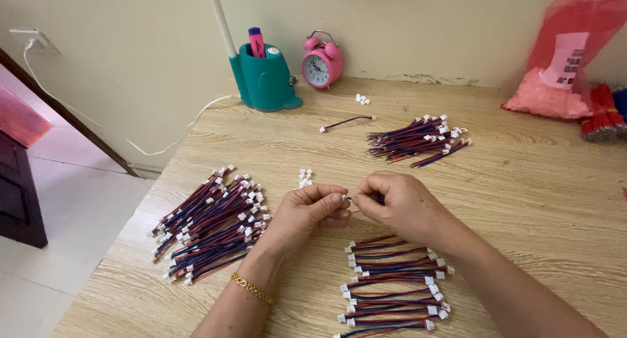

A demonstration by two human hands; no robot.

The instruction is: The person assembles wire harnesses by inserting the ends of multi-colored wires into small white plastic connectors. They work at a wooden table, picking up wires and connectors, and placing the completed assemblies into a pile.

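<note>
At nine o'clock a wire pile [210, 224] is seen. The left hand [307, 214] and right hand [398, 204] are pinched together on a small connector [348, 199] at centre; it could be dropped if grip loosens.

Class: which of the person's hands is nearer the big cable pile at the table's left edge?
Left. The left hand sits just right of the pile; the right hand is farther right, beyond it.
</note>
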